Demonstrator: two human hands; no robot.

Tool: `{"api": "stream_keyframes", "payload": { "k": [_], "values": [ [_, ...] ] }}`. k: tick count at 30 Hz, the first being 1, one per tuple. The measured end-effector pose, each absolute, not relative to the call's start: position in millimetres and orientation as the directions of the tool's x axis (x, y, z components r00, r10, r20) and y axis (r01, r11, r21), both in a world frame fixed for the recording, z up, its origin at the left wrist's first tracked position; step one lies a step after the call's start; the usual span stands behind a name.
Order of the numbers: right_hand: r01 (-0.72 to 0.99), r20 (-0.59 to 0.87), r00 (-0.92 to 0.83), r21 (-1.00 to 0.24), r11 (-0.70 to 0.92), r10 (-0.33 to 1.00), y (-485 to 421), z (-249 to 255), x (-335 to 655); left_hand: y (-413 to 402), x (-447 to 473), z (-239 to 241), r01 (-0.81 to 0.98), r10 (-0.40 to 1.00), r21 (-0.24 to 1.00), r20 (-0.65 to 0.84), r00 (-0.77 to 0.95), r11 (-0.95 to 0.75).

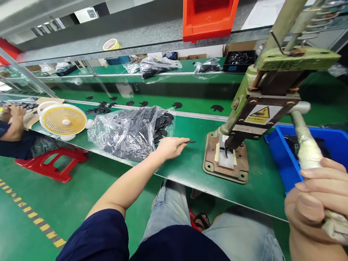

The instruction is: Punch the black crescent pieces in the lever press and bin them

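My left hand point(171, 146) is stretched out over the green bench, pinching a thin flat black piece point(190, 142) by its edge. It lies just right of a clear plastic bag point(126, 133) full of black flat pieces. My right hand point(327, 205) is wrapped round the taped lever handle point(306, 152) of a green hand press point(278, 82). The press's base plate point(226, 160) stands on the bench between my two hands, with a small white pad under the punch.
A blue bin point(341, 149) sits behind the lever at right. A small yellow fan point(63, 121) stands left of the bag. Black pieces lie on the conveyor belt point(189, 97) behind. Another person's arm point(9, 127) rests at far left. An orange bin point(211, 9) hangs overhead.
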State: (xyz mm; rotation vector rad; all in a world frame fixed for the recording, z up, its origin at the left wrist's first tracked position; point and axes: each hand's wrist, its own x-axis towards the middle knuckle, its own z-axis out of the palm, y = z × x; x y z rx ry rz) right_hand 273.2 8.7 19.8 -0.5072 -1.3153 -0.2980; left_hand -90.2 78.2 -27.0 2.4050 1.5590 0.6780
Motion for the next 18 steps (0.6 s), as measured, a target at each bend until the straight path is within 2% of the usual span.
{"api": "stream_keyframes", "payload": {
  "k": [4,7,11,14,18],
  "values": [
    [0.481,0.966,0.252,-0.182,0.857,0.064,9,19,273,75,-71,-29,0.565,0.912,0.734,0.190,0.363,-0.377],
    [0.481,0.963,0.264,-0.179,0.858,0.054,7,21,269,76,-58,-35,0.397,0.920,0.865,0.166,0.355,-0.309],
    [0.470,0.967,0.229,-0.210,0.857,0.111,-2,27,264,84,-36,-50,0.177,0.952,0.964,0.148,0.269,-0.200],
    [0.469,0.973,0.191,-0.204,0.860,0.127,-7,30,264,92,-18,-55,0.014,0.967,0.995,0.095,0.236,-0.102],
    [0.486,0.976,0.160,-0.207,0.849,0.146,-10,31,265,99,4,-49,-0.002,0.966,0.999,-0.049,0.255,0.051]
  ]
}}
